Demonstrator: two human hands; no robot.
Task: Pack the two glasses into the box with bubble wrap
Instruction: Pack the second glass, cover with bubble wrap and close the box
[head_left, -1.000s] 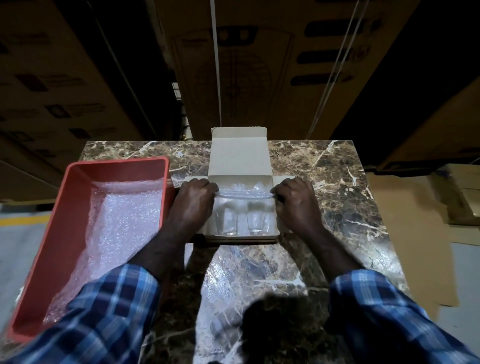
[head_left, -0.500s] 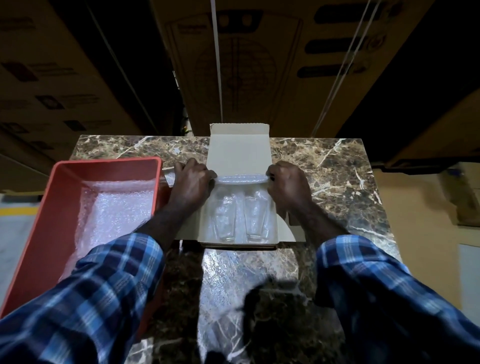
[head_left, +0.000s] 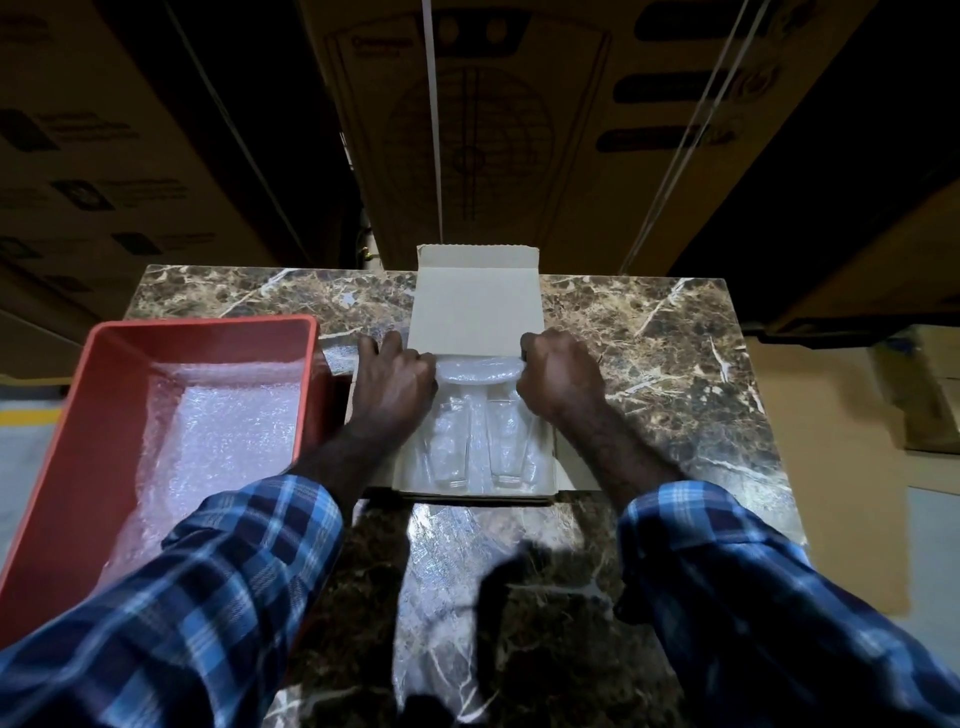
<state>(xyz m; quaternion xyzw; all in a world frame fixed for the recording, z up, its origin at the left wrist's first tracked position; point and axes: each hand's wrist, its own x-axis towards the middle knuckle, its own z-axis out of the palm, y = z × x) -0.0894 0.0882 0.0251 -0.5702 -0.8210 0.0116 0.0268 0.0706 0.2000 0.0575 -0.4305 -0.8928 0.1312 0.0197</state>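
Presently, the padding step appears to be in hand: two clear glasses, the left glass (head_left: 445, 449) and the right glass (head_left: 506, 441), lie side by side in the open cardboard box (head_left: 475, 312) on the marble table (head_left: 649, 332), with bubble wrap beneath and around them. The left hand (head_left: 392, 387) and right hand (head_left: 561, 382), fingers curled, each pinch one end of a rolled strip of bubble wrap (head_left: 479, 370) stretched across the far end of the box, over the glasses' far ends. Next, by judgement, the strip must be tucked down snugly so the glasses cannot shift, and the lid flap folded over. More bubble wrap sheet (head_left: 228, 431) lines the red tray (head_left: 104, 364) to the left.
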